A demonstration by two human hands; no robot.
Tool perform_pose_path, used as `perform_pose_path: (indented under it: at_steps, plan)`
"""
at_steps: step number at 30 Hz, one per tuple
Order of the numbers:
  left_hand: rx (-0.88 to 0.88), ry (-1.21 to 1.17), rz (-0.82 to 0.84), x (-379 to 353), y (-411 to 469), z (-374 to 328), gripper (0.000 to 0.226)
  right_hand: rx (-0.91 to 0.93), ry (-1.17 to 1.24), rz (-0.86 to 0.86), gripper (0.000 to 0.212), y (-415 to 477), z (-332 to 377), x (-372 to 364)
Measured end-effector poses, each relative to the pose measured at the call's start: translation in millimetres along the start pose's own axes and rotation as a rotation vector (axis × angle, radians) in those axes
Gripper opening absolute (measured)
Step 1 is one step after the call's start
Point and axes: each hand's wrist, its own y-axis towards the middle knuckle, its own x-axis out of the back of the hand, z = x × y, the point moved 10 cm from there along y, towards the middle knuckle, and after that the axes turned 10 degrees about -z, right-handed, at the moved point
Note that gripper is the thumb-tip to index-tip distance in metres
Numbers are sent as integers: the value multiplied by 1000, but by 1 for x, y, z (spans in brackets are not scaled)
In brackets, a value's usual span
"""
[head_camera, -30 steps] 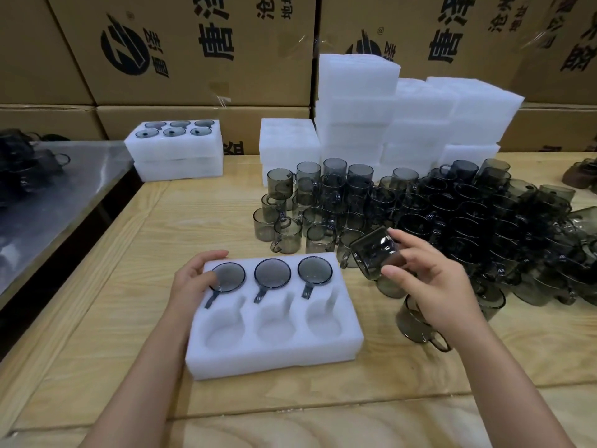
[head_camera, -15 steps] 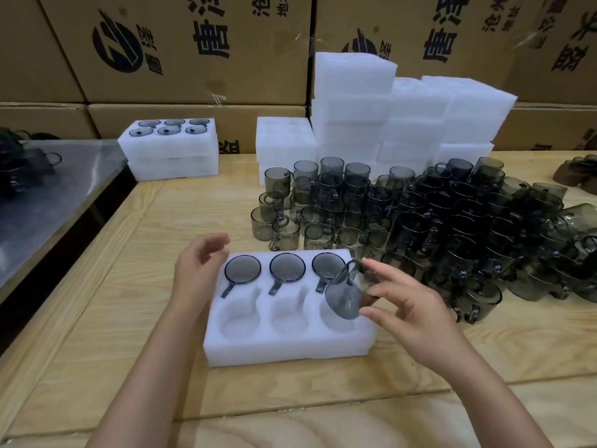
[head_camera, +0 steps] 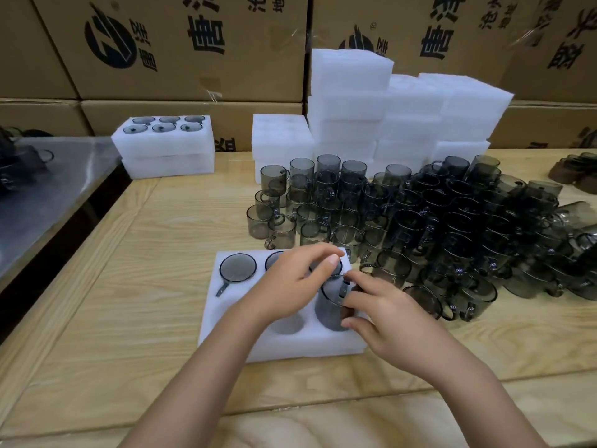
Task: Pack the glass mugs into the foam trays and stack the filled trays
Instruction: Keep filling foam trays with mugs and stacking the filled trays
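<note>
Since half a second ago the mug [head_camera: 332, 305] has come down into the front-right pocket of the foam tray [head_camera: 284, 347], and the left hand [head_camera: 290, 286] has crossed from the tray's left edge to meet it. The right hand [head_camera: 384, 318] curls round the mug's side and handle. The left hand's thumb and forefinger sit close together at the rim, but whether they pinch it cannot be told.

To seat the mug well, its handle probably needs to line up with the pocket's slot before a gentle, straight press. The middle front pocket is bare, and back-row mugs [head_camera: 237, 268] are already seated.

Beyond, on the wooden desk [head_camera: 129, 286], loose mugs [head_camera: 420, 221] crowd together. Filled trays [head_camera: 164, 143] are stacked far left, with foam blocks [head_camera: 371, 108] and cardboard boxes [head_camera: 193, 43] behind.
</note>
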Motion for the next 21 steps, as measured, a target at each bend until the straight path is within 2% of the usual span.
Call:
perform_pose_path:
  at_steps: [3, 5, 8, 10, 12, 15, 17, 21]
  plan:
    - [-52, 48, -1, -8, 2, -9, 32, 25, -64, 33, 21, -1, 1, -6]
    - [-78, 64, 0, -13, 2, -18, 40, 5, 58, 6, 22, 2, -3, 2]
    - [-174, 132, -59, -14, 2, -35, 49, -157, 349, -245, 23, 15, -25, 32]
    - [-238, 183, -109, -14, 2, -46, 54, -102, 272, -285, 25, 31, -17, 32]
    - [-292, 225, -127, -14, 2, -52, 55, 58, 46, -190, 39, 45, 4, 9]
    - [-269, 261, -35, -19, 6, -43, 57, 13, -178, 99, 63, 51, -4, -38]
    - [-235, 292, 62, -25, 5, -28, 60, -37, -207, 211, 68, 50, -10, -54]
    - [-175, 311, 143, -29, -2, -6, 50, -77, -173, 230, 69, 51, -7, -63]
